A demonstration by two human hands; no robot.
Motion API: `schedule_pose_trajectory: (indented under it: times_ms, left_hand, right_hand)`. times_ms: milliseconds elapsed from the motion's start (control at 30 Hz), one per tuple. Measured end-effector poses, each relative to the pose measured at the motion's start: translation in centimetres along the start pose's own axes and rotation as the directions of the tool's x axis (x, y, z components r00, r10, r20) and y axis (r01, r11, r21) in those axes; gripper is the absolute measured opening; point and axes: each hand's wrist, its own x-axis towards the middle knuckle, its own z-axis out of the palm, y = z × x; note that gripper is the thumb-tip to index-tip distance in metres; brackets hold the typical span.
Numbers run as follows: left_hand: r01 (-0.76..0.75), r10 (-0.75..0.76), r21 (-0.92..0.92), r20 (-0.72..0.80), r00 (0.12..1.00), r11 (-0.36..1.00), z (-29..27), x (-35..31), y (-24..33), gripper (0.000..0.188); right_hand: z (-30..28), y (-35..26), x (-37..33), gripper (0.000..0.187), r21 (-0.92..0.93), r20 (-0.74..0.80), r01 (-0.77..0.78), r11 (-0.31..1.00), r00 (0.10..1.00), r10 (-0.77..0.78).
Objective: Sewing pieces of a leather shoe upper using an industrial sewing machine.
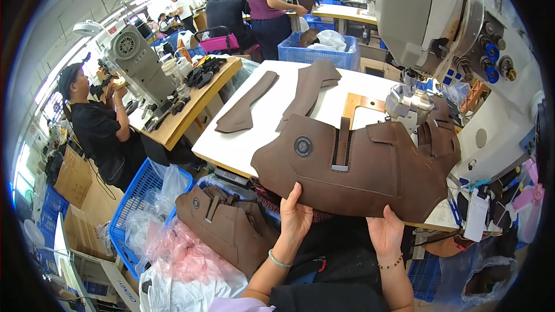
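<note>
Between my two hands I hold up a brown leather panel (358, 179) with a round dark badge, a strap slot and a stitched pocket flap. My left hand (296, 216) grips its lower edge, thumb on the front face and fingers hidden behind. Farther right, my right hand (386, 231) pinches the same edge in the same way. Just behind the panel is the head of a sewing machine (410, 101). Two stacks of cut brown leather pieces, a narrow one (247, 104) and a wider one (309, 92), lie on the white table (231, 145).
Similar leather panels (222, 225) are piled at my lower left, beside a blue crate (124, 219) and plastic bags (179, 251). Scissors and small tools (457, 208) are at the table's right. A co-worker (95, 121) sits at another machine on the left. A blue bin (321, 55) stands beyond the table.
</note>
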Motion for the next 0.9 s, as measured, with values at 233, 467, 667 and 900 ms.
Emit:
schedule_pose_trajectory:
  times_ms: [233,467,667,900]
  left_hand:
    - [-0.02,0.02,-0.142,-0.002,1.0,0.99,-0.2,0.9,1.6,0.037]
    - [-0.208,0.195,-0.07,-0.164,0.967,0.976,-0.6,1.9,4.1,0.038]
    - [-0.383,0.392,0.088,-0.155,0.907,0.92,1.4,5.3,6.6,0.036]
    - [-0.441,0.436,-0.124,-0.063,0.898,0.889,4.1,11.4,7.9,0.032]
  right_hand:
    - [-0.4,1.3,0.6,0.047,-0.081,0.036,-0.122,0.989,0.991,0.126]
    - [1.7,2.9,3.5,0.037,-0.059,-0.042,-0.281,0.958,0.959,0.279]
    - [3.3,4.9,10.2,0.032,-0.03,-0.148,-0.356,0.934,0.926,0.348]
    - [5.1,6.0,20.4,0.027,0.013,0.098,-0.357,0.934,0.93,0.354]
